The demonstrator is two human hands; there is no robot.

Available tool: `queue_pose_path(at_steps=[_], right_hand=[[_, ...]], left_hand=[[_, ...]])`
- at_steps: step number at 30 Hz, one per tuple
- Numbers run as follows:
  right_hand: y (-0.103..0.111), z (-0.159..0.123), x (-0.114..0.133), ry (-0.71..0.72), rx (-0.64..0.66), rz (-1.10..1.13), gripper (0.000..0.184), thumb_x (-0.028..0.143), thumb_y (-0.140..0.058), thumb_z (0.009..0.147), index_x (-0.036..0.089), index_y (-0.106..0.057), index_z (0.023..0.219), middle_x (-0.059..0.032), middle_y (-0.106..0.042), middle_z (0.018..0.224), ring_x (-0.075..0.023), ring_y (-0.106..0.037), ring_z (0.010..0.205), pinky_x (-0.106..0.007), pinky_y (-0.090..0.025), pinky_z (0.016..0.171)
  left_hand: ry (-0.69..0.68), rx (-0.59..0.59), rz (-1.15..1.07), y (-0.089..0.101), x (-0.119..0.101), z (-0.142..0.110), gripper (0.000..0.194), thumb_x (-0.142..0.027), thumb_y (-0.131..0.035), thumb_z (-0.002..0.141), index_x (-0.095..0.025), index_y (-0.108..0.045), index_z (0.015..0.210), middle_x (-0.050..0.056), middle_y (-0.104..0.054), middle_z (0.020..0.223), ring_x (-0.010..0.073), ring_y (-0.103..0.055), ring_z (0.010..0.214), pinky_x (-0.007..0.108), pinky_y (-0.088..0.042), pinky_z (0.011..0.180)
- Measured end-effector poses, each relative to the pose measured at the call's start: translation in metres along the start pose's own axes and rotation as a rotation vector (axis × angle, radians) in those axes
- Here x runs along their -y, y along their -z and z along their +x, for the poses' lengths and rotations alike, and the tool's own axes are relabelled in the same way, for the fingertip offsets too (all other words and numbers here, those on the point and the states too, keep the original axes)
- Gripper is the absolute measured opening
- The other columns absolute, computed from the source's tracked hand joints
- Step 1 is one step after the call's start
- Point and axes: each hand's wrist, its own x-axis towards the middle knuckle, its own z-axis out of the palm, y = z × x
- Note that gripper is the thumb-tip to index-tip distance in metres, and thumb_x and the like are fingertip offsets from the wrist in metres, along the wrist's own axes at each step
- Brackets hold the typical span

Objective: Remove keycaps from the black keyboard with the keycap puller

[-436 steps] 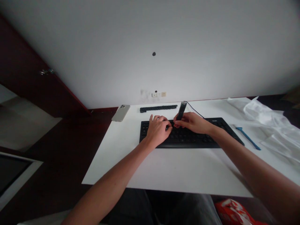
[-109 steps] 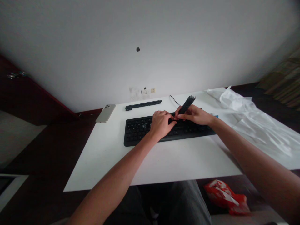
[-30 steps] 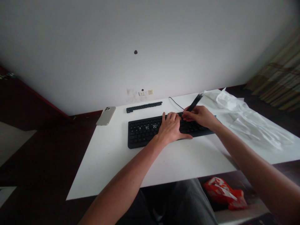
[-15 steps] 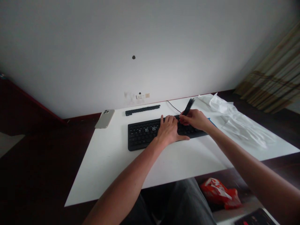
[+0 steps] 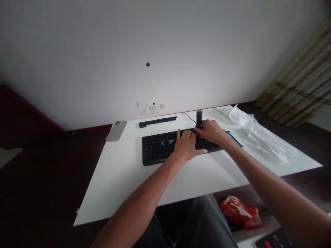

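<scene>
My left hand point(image 5: 184, 146) rests on the middle of a black computer keyboard point(image 5: 160, 151), its fingers spread over the keys. My right hand point(image 5: 210, 131) grips a dark cylindrical tool point(image 5: 199, 118) that stands upright above the keyboard's top edge, its lower end hidden by my fingers. Two spots left of my left hand show pale squares point(image 5: 165, 142) where keycaps seem absent. A black strip of keycaps point(image 5: 157, 121) lies behind the keyboard.
The keyboard stands on a white table point(image 5: 116, 186), with a black cable point(image 5: 190, 117) behind it. Left of it lies a smartphone point(image 5: 116, 131). To the right are a blue tool point(image 5: 234, 138) and crumpled white plastic point(image 5: 258, 139). A red bag point(image 5: 239, 213) lies below the table edge.
The dark tool has turned from tilted to upright, and my right hand has shifted slightly left. The whole view has drifted, bringing the blue tool into sight beside my right wrist.
</scene>
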Motion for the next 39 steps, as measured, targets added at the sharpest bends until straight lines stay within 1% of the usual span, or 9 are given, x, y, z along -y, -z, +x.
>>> queue_pose_path(at_steps=[3, 5, 11, 20, 24, 28, 33, 36, 39], right_hand=[[0.001, 0.001, 0.003, -0.020, -0.008, -0.051, 0.031, 0.040, -0.059, 0.088, 0.014, -0.075, 0.085, -0.0178, -0.076, 0.079, -0.0322, -0.073, 0.082, -0.032, -0.048, 0.063], [0.002, 0.004, 0.002, -0.013, 0.019, -0.047, 0.030, 0.038, -0.059, 0.088, 0.014, -0.074, 0.078, -0.0170, -0.075, 0.075, -0.0309, -0.074, 0.080, -0.031, -0.049, 0.065], [0.010, 0.023, -0.001, 0.018, 0.190, 0.064, 0.030, 0.030, -0.063, 0.085, 0.019, -0.068, 0.058, -0.0095, -0.073, 0.060, -0.0251, -0.074, 0.069, -0.030, -0.053, 0.070], [0.016, 0.047, 0.013, -0.083, 0.395, 0.120, 0.032, 0.023, -0.071, 0.080, 0.021, -0.061, 0.050, -0.0109, -0.074, 0.060, -0.0247, -0.074, 0.061, -0.031, -0.058, 0.064], [0.015, 0.037, 0.008, 0.009, 0.260, 0.026, 0.026, 0.027, -0.067, 0.083, 0.019, -0.066, 0.058, -0.0114, -0.074, 0.061, -0.0262, -0.075, 0.066, -0.032, -0.055, 0.067], [0.009, 0.020, -0.009, -0.001, 0.058, 0.047, 0.020, 0.033, -0.066, 0.085, 0.016, -0.072, 0.078, -0.0123, -0.077, 0.069, -0.0287, -0.076, 0.076, -0.032, -0.053, 0.069], [0.004, 0.010, -0.037, -0.035, -0.003, 0.343, 0.023, 0.036, -0.065, 0.088, 0.017, -0.074, 0.082, -0.0088, -0.079, 0.076, -0.0246, -0.077, 0.073, -0.028, -0.057, 0.068], [0.005, 0.018, -0.047, -0.035, -0.126, 0.452, 0.024, 0.038, -0.066, 0.088, 0.016, -0.075, 0.086, -0.0081, -0.080, 0.077, -0.0241, -0.078, 0.072, -0.030, -0.059, 0.068], [0.002, 0.033, -0.050, 0.020, -0.177, 0.593, 0.025, 0.039, -0.066, 0.089, 0.016, -0.075, 0.092, -0.0095, -0.080, 0.084, -0.0227, -0.078, 0.069, -0.030, -0.060, 0.065]], left_hand=[[0.005, -0.018, -0.021, 0.001, 0.002, -0.002, 0.069, -0.070, -0.064, 0.085, -0.015, -0.060, 0.127, 0.014, -0.064, 0.129, 0.0318, -0.053, 0.127, 0.062, -0.021, 0.123], [0.000, -0.020, -0.021, 0.003, 0.003, -0.003, 0.065, -0.068, -0.064, 0.086, -0.016, -0.061, 0.126, 0.012, -0.065, 0.128, 0.0308, -0.054, 0.126, 0.061, -0.021, 0.124], [-0.015, -0.011, 0.009, 0.006, 0.003, -0.005, 0.059, -0.066, -0.063, 0.088, -0.018, -0.063, 0.123, 0.011, -0.067, 0.125, 0.0299, -0.055, 0.125, 0.057, -0.024, 0.123], [-0.009, -0.018, -0.009, 0.007, 0.004, -0.004, 0.057, -0.064, -0.065, 0.088, -0.019, -0.063, 0.124, 0.010, -0.066, 0.128, 0.0296, -0.056, 0.125, 0.057, -0.027, 0.122], [-0.008, -0.027, -0.016, 0.006, 0.005, -0.003, 0.056, -0.065, -0.063, 0.090, -0.019, -0.064, 0.122, 0.010, -0.067, 0.127, 0.0298, -0.056, 0.124, 0.057, -0.027, 0.122], [0.009, -0.030, -0.014, 0.005, 0.005, -0.002, 0.055, -0.062, -0.058, 0.094, -0.020, -0.062, 0.129, 0.009, -0.067, 0.129, 0.0292, -0.056, 0.125, 0.056, -0.027, 0.122], [0.014, -0.045, -0.030, 0.005, 0.006, -0.003, 0.047, -0.051, -0.057, 0.098, -0.020, -0.060, 0.132, 0.009, -0.068, 0.128, 0.0288, -0.058, 0.123, 0.055, -0.031, 0.120], [0.018, -0.074, -0.049, 0.004, 0.007, -0.002, 0.045, -0.047, -0.060, 0.097, -0.019, -0.061, 0.132, 0.010, -0.068, 0.128, 0.0290, -0.058, 0.121, 0.054, -0.031, 0.119], [0.018, -0.107, -0.054, 0.003, 0.009, -0.001, 0.044, -0.045, -0.063, 0.095, -0.019, -0.062, 0.131, 0.009, -0.069, 0.126, 0.0291, -0.059, 0.119, 0.053, -0.031, 0.119]])
